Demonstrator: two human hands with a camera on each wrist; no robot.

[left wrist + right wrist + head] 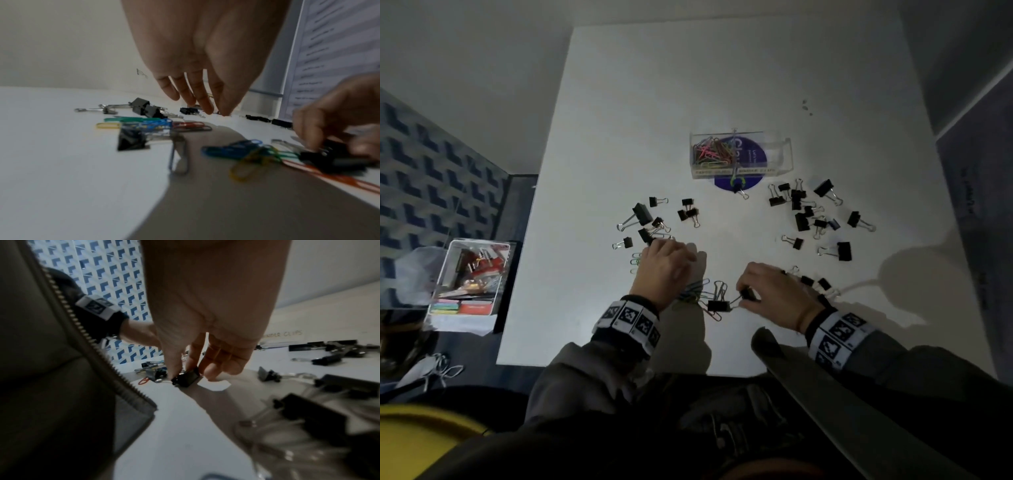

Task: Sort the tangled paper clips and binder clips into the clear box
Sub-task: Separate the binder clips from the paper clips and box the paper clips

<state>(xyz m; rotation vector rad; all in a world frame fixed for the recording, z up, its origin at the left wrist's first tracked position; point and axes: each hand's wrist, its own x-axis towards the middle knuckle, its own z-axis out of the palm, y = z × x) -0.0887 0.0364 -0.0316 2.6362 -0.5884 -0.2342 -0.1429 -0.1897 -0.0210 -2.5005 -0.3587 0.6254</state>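
Binder clip (pixel 186 378) seemingly within right hand's (pixel 205 308) grip.

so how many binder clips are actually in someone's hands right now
1: the right hand pinches a small black binder clip low over the table. The left hand hangs with straight fingers and holds none.

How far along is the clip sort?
Roughly half. Done: the clear box holds coloured paper clips in its left compartment; the right one looks empty. In hand: the right hand pinches a small binder clip from the tangle; the left hand hovers open. Left: binder clips scattered on the table, plus the tangled paper clips.
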